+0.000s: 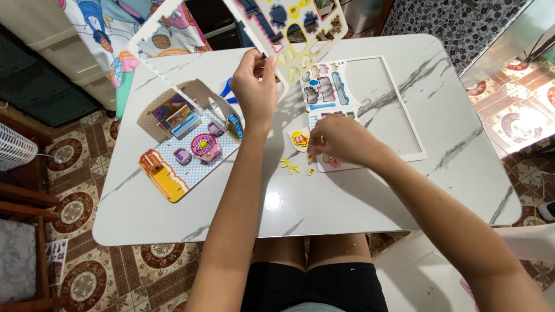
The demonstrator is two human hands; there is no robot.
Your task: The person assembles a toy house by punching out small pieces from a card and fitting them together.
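A white marble-patterned table (pixel 324 202) fills the centre of the frame, seen from above, with the person's bare knees showing below its near edge.

The left hand (pixel 254 86) is raised in the upper centre of the frame. Its fingers are closed in a pinch on the lower edge of a punched-out puzzle sheet (pixel 300 29), which is held tilted above the table; many of the sheet's cut-outs are already empty, with yellow rims showing.

The right hand (pixel 341 138) rests low at the centre of the frame, knuckles up and fingers curled downward with the tips drawn together on the table surface. What the tips hold, if anything, cannot be told. Just left of it lies a small printed piece (pixel 299 138) in yellow and red, and below that several tiny yellow scraps (pixel 292 166) are scattered on the table.

Beneath and behind the right hand lies a second sheet of parts (pixel 325 92), flat on the table, still carrying grey and blue pieces. To its right an emptied white frame (pixel 399 110) lies flat.

At the left centre of the frame stands a partly built cardboard playhouse model (pixel 188 144), with a dotted floor, a pink round piece, a yellow-orange front section and upright wall panels. A patterned cloth (pixel 110 29) hangs beyond the table's upper left corner. Patterned floor tiles (pixel 75 214) surround the table.
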